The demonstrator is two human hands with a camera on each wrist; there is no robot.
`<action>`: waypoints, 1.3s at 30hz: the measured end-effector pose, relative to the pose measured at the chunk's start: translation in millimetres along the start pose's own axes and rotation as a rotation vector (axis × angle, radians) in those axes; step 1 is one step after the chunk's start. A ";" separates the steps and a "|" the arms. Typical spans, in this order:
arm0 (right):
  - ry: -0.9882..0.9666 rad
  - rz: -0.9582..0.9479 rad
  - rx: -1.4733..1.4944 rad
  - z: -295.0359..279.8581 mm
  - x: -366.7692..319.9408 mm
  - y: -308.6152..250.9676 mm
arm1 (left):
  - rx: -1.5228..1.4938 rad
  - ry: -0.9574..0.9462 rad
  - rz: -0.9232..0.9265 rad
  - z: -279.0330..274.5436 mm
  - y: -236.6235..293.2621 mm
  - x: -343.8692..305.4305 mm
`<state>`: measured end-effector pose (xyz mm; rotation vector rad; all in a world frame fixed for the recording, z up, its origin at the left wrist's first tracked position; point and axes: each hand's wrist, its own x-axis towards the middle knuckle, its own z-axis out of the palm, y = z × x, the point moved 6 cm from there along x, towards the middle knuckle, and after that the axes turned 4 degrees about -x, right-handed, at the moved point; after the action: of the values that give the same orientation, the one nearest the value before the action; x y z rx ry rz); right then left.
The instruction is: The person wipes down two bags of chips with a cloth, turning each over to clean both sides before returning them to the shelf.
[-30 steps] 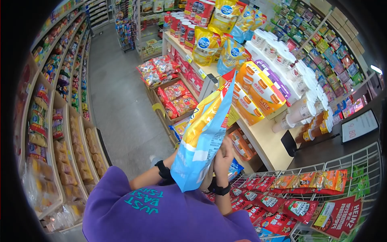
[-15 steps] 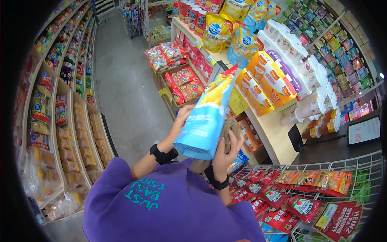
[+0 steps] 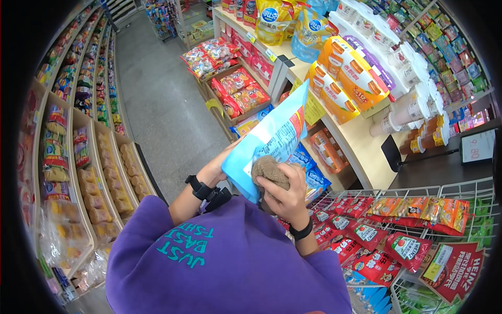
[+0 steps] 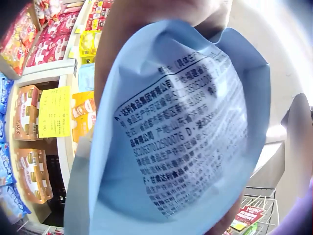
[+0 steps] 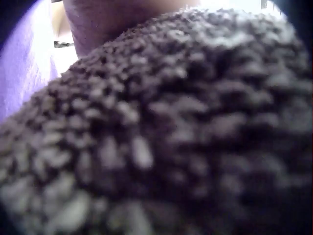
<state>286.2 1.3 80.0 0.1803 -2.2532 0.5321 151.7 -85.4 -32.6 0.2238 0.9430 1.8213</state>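
A light-blue snack pouch (image 3: pixel 277 133), its back printed with small text and a red panel, is tilted in front of the chest. My left hand (image 3: pixel 224 161) grips it from its left side, most of the fingers hidden behind it. In the left wrist view the base of the pouch (image 4: pixel 190 132) bulges toward the camera, covered in dark print. A bunched brown cloth (image 3: pixel 267 171) lies against the lower part of the pouch, with my right hand (image 3: pixel 290 192) holding it. Fuzzy cloth pile (image 5: pixel 171 127) fills most of the right wrist view, blurred.
To the right stands a display counter (image 3: pixel 361 167) with yellow pouches (image 3: pixel 272 23), orange cup packs (image 3: pixel 348 73) and white cups. A wire rack (image 3: pixel 434 191) of red sachets is close at front right. Shelves (image 3: pixel 104 172) line the left beyond a grey aisle (image 3: pixel 157 104). Candy boxes (image 3: pixel 240 94) sit ahead.
The pouch has been turned from its yellow picture side to its printed back and lowered somewhat. The right hand has brought the brown cloth from the pouch's right side onto its lower face.
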 end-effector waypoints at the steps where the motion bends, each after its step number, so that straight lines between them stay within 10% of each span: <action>1: -0.057 -0.053 0.012 -1.6 2.0 -2.6 | 0.037 -0.064 0.017 3.3 0.5 0.3; 9: 0.116 0.351 -0.358 -26.9 24.6 58.7 | -0.166 -0.218 0.074 15.5 -14.7 4.6; 15: -0.079 0.193 -0.035 -3.4 14.6 -0.8 | -0.223 -0.008 0.202 1.8 -9.9 19.6; 19: 0.277 0.306 -0.117 -21.7 6.9 -3.0 | -0.326 0.226 0.260 -0.3 -11.8 20.2; 22: -0.008 0.001 -0.385 8.9 14.0 -28.9 | -0.233 0.362 0.339 13.7 -6.5 15.8; 30: -0.423 0.257 -0.399 33.6 -17.5 -12.3 | -0.390 0.475 0.425 -19.6 -3.9 27.6; 39: -0.224 0.154 -0.278 18.6 3.1 -20.8 | -0.324 0.214 0.493 -14.6 0.8 25.5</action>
<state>277.6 -25.3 77.9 -0.0799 -2.5451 0.2836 131.6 -71.1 -48.6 0.0591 0.7615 2.4613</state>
